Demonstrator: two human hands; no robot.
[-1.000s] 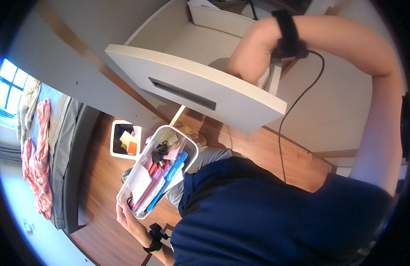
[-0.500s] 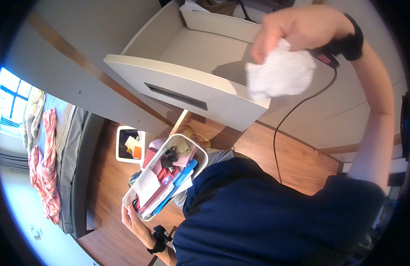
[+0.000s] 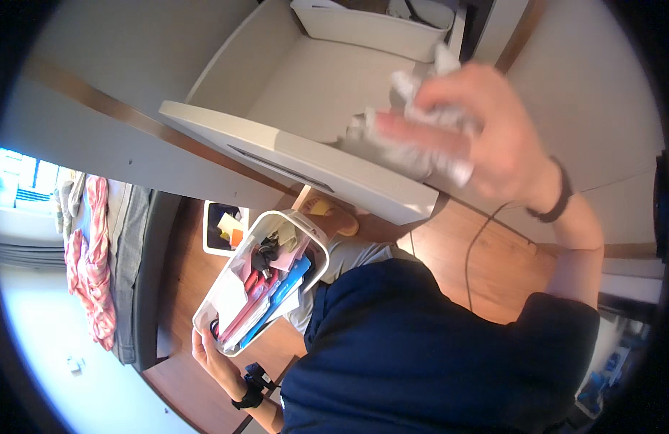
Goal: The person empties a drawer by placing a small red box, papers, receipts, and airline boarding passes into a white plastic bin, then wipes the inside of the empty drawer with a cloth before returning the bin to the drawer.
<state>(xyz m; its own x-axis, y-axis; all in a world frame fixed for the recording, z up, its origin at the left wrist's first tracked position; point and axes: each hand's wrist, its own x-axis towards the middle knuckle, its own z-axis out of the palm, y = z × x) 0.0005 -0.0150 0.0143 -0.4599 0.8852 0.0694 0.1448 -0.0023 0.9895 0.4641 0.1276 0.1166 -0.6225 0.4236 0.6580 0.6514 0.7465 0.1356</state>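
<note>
My right hand [image 3: 504, 145] is closed on a crumpled white cloth [image 3: 447, 116], held at the right end of a pulled-out white drawer [image 3: 312, 79], just over its front panel. Motion blurs the fingers and cloth; I cannot tell whether the cloth touches the drawer. Low on the left, my left hand [image 3: 220, 369] grips the near end of a white plastic basket [image 3: 324, 253], tilted by my lap. Papers, a blue folder [image 3: 285, 288], red flat items and a black object [image 3: 265, 257] fill the basket.
A small white bin [image 3: 206, 235] with bits of paper stands on the wooden floor behind the basket. A slippered foot [image 3: 334, 215] shows below the drawer. A dark cable [image 3: 469, 264] hangs to the right. A bed with a pink-and-white cloth [image 3: 92, 282] is at left.
My right hand has come down and turned, carrying the cloth toward the drawer's front right part. The left hand still holds the basket. The view has shifted a little.
</note>
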